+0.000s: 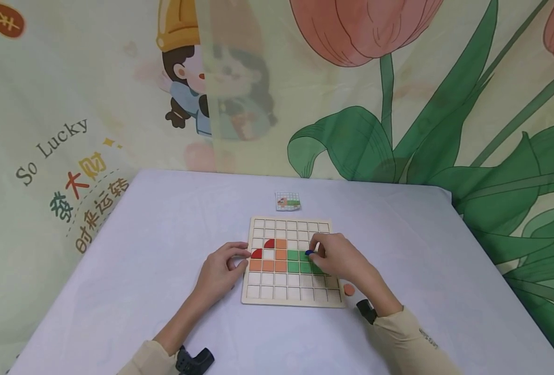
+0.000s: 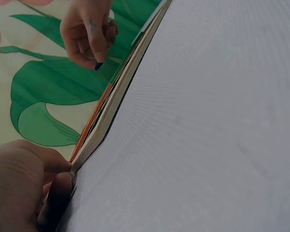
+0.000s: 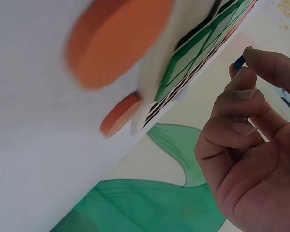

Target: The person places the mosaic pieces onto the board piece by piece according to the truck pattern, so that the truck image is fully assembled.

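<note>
A pale wooden grid board (image 1: 293, 294) lies on the table, with orange, green and red tiles set in its middle rows. At its left edge, my left hand (image 1: 220, 273) holds the rim between thumb and fingers. My right hand (image 1: 341, 256) is over the board's right half, pinching a small dark blue tile (image 1: 309, 252) between thumb and index finger. The blue tile (image 3: 239, 62) also shows at the fingertips in the right wrist view. Some green tiles (image 1: 293, 266) are partly covered by that hand.
A small pattern card (image 1: 288, 201) lies behind the board on the white-covered table (image 1: 187, 208). Beside the board's right edge are orange round pieces (image 3: 121, 113). A printed cloth with tulips and a cartoon figure hangs behind the table.
</note>
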`<act>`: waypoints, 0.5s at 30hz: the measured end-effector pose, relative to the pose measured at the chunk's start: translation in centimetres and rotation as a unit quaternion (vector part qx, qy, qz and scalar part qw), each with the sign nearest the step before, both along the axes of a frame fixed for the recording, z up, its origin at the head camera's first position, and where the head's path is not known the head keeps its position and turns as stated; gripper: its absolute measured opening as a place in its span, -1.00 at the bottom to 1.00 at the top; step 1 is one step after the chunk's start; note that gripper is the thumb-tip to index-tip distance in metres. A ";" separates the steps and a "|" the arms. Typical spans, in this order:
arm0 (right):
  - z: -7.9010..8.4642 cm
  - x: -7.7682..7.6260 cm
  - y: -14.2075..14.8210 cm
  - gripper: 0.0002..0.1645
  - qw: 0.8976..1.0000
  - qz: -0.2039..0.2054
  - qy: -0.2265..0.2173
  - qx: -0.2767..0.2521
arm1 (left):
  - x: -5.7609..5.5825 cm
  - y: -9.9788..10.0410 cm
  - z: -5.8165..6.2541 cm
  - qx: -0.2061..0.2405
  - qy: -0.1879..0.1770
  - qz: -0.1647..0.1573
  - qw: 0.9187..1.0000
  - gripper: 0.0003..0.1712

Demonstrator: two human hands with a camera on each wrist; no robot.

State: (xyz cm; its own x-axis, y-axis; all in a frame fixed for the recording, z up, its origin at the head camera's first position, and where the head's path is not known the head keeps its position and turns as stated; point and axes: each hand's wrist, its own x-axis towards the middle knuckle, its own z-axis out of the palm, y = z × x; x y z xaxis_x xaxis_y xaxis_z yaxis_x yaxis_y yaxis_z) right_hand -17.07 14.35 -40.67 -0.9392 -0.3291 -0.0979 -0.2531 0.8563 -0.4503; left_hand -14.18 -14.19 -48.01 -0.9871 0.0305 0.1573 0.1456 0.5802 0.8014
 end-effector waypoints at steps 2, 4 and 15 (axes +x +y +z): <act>0.0 0.0 -0.7 -0.92 1.000 0.003 0.002 -0.002 | 0.0 0.0 0.0 0.000 -0.001 -0.001 1.000 -0.82; 0.0 0.1 -1.4 -0.92 1.000 0.006 0.003 -0.002 | 0.0 0.0 0.0 0.001 -0.002 -0.002 1.000 -0.82; 0.0 -0.1 -5.0 -0.93 0.999 0.046 0.007 -0.016 | 0.0 0.0 0.1 -0.001 -0.002 -0.003 1.000 -0.82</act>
